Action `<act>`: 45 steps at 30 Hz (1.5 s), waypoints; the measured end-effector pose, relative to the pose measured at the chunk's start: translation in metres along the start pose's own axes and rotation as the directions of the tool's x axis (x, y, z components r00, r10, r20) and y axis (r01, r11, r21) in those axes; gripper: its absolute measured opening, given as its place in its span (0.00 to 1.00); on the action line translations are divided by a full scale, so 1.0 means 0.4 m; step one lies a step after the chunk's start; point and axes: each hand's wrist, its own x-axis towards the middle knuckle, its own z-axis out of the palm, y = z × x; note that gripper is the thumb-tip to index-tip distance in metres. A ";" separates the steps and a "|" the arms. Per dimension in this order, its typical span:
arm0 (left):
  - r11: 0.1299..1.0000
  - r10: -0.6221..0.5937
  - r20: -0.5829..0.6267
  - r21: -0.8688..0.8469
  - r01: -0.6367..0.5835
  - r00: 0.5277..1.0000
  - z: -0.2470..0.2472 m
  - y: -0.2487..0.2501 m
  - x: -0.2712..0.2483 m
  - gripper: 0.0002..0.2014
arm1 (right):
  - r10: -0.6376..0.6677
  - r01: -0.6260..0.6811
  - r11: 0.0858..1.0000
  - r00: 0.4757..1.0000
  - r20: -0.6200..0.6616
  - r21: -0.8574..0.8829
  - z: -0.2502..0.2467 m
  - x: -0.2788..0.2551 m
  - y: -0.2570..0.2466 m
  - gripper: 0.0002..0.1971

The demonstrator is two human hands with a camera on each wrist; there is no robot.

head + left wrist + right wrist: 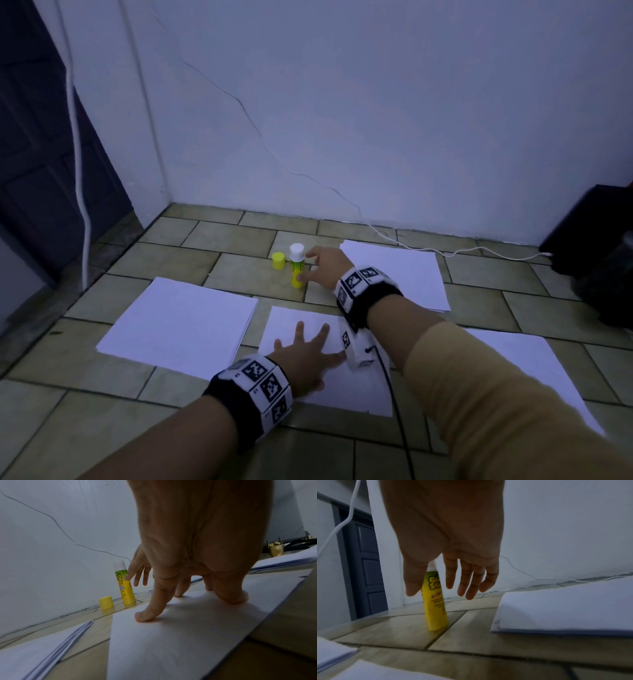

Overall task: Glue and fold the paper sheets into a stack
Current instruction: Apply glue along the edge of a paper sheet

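Paper pinned, glue stick within reach

Paper sheet (pixel 329 373) lies flat on the tiled floor (pixel 102 407) in front of me, and my left hand (pixel 303 356) holds it there, fingers spread and straight, tips pressing down. My right hand (pixel 325 265) reaches across to the glue stick (pixel 296 265), which stands upright on a tile with its white glue end bared; its yellow cap (pixel 278 261) stands just beside it. My right grip is spread and loose: the thumb is at the tube, the other fingers are straight and apart, nothing yet closed round it.

I judge this to be the gluing step, at its start. Next I must close thumb and fingers round the tube without knocking it over, lift it, and rub it along the sheet while my left hand keeps the paper from sliding.

From the head view I see the whole layout: a paper stack (pixel 178 325) to my left, another beyond my right wrist, one more under my right forearm. The left wrist view shows my fingertips (pixel 145 616) actually bearing on the sheet, and layered edges on the left stack. The right wrist view shows the gap between my fingers and the tube, but the cap is out of its sight.
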 end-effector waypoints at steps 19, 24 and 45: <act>0.999 -0.048 -0.027 -0.012 0.048 0.998 0.004 0.011 0.012 0.36 | 0.040 0.015 0.928 0.990 -0.138 0.373 -0.127 -0.202 0.143 0.17; 0.994 -0.103 -0.045 -0.053 0.100 0.994 0.014 0.046 0.010 0.44 | 0.054 0.056 0.947 0.943 -0.329 0.316 -0.085 -0.248 0.219 0.09; 0.995 -0.098 -0.093 -0.039 0.095 0.991 0.015 0.040 0.017 0.47 | -0.033 0.027 0.999 0.987 -0.158 -0.042 -0.014 -0.382 0.234 0.15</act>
